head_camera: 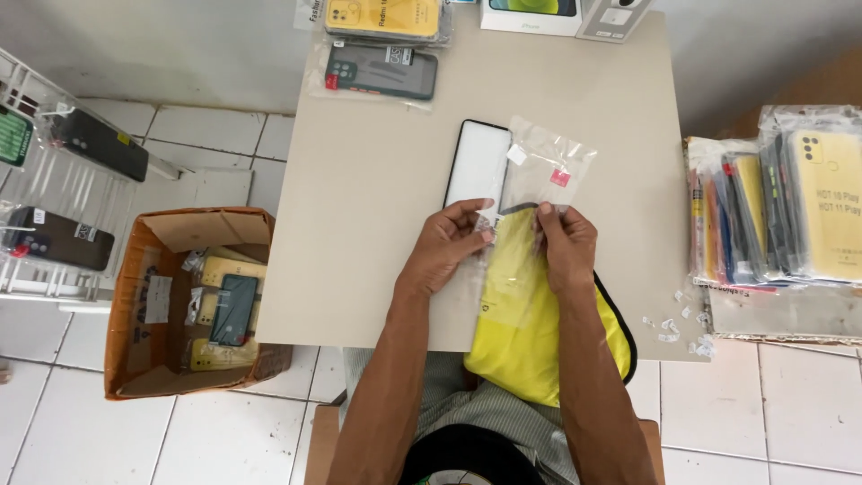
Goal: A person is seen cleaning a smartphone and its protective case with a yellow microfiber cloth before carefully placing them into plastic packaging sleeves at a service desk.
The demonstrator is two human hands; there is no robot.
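Both hands, left hand [446, 244] and right hand [564, 241], pinch a clear sleeve [537, 175] (yellow case [521, 296] inside).

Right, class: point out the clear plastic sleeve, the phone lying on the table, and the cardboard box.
Clear plastic sleeve [549, 166]: head view, on its upper flat part.
Phone [476, 162]: head view, on its pale middle.
Cardboard box [121, 296]: head view, on its left wall.

A clear plastic sleeve [539, 171] with a small red sticker and a white tag lies crinkled on the beige worktop [377, 198], its open end gathered over a yellow phone case [525, 305]. The case, yellow with a black rim, lies flat and hangs past the worktop's near edge.
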